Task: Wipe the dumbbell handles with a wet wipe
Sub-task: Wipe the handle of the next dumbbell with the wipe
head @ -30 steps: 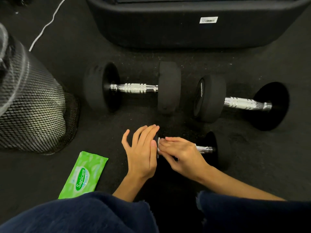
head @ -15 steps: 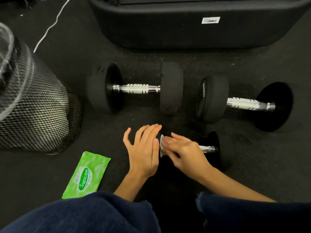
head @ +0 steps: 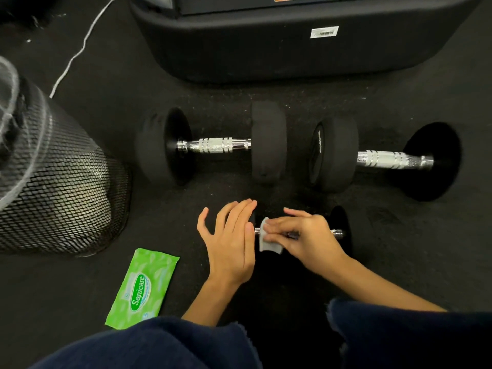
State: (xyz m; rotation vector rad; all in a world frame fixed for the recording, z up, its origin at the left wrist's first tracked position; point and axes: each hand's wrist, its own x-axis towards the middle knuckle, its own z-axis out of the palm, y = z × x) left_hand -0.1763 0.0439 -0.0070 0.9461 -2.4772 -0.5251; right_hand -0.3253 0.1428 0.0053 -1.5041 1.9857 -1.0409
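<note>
Three black dumbbells with chrome handles lie on the dark floor. The small near dumbbell lies under my hands. My right hand holds a white wet wipe wrapped over its chrome handle, whose ends show at both sides. My left hand rests with straight fingers against the dumbbell's left head, which it hides. A larger dumbbell lies behind at centre, and another large dumbbell lies at the right.
A green Sanicare wipes pack lies on the floor at the lower left. A black mesh bin stands at the left. A large black machine base spans the back. A white cable runs at the upper left.
My right hand has slid the wipe along the small dumbbell's handle, more of the wipe now showing near the left end. The left hand stays against the left head.
</note>
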